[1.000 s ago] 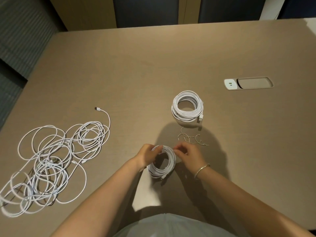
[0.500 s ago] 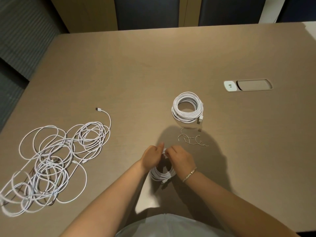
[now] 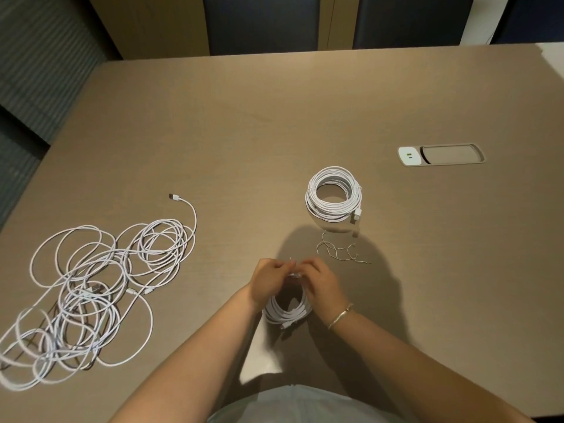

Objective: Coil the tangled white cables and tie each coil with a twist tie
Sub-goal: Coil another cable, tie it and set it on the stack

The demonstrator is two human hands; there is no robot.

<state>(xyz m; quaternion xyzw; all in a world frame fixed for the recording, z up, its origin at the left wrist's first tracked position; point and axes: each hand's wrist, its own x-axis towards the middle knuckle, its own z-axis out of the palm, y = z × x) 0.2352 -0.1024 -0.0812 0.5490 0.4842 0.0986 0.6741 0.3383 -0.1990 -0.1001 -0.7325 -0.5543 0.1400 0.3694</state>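
Note:
A small coil of white cable [image 3: 287,312] lies on the brown table [image 3: 274,132] just in front of me. My left hand [image 3: 270,280] and my right hand [image 3: 320,283] meet at its far rim, fingers curled and pinching a thin twist tie [image 3: 293,264] wrapped round the coil there. A stack of finished white coils [image 3: 333,195] stands farther back to the right. Several loose twist ties [image 3: 343,251] lie between that stack and my hands. A large tangle of white cables [image 3: 91,288] spreads over the table's left side.
A recessed power outlet panel [image 3: 441,154] sits in the table at the right. Dark chairs [image 3: 259,22] stand behind the far edge. The table's left edge drops to grey carpet [image 3: 36,71].
My hands moved from the two sides of the coil to its far rim and closed together on the twist tie there. The coil now lies closer to me.

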